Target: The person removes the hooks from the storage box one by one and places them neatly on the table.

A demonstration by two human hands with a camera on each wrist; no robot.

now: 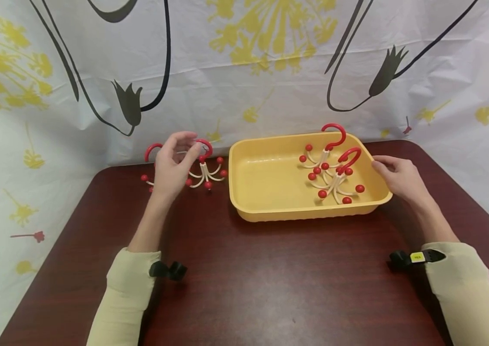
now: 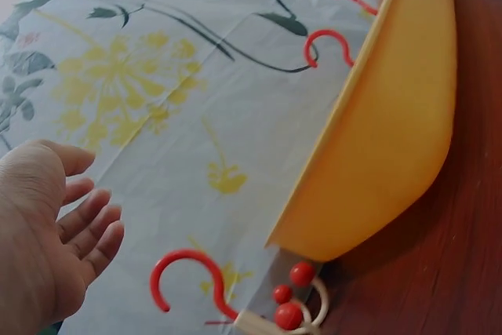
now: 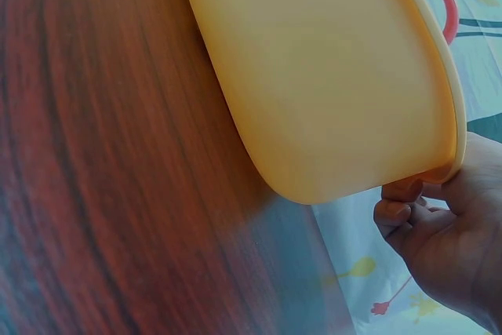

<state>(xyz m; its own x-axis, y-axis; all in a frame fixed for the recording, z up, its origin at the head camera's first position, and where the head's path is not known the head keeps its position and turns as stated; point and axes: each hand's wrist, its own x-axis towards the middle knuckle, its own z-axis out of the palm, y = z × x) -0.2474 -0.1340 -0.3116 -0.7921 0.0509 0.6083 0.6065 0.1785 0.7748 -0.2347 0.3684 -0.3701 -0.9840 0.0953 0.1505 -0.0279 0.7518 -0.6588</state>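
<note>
A yellow plastic tray (image 1: 261, 211) stands toward the back of the table. My right hand (image 1: 402, 178) grips its right end, thumb at the rim and fingers curled beneath it in the right wrist view. Inside, at the right, stand two cream multi-arm hangers with red hooks and ball tips: the rear hanger (image 1: 325, 156) and the front hanger (image 1: 336, 183). My left hand (image 1: 174, 161) is held near the red hook of another hanger (image 1: 204, 169) left of the tray. The left wrist view shows its loosely bent fingers apart from that hook. One more hanger (image 1: 153, 148) is partly hidden behind the left hand.
A dark reddish wood table (image 1: 270, 278) carries everything. Behind it hangs a white cloth (image 1: 192, 96) with yellow and dark plant prints, close to the table's back edge. Black straps (image 1: 168, 270) are fastened at both sleeves.
</note>
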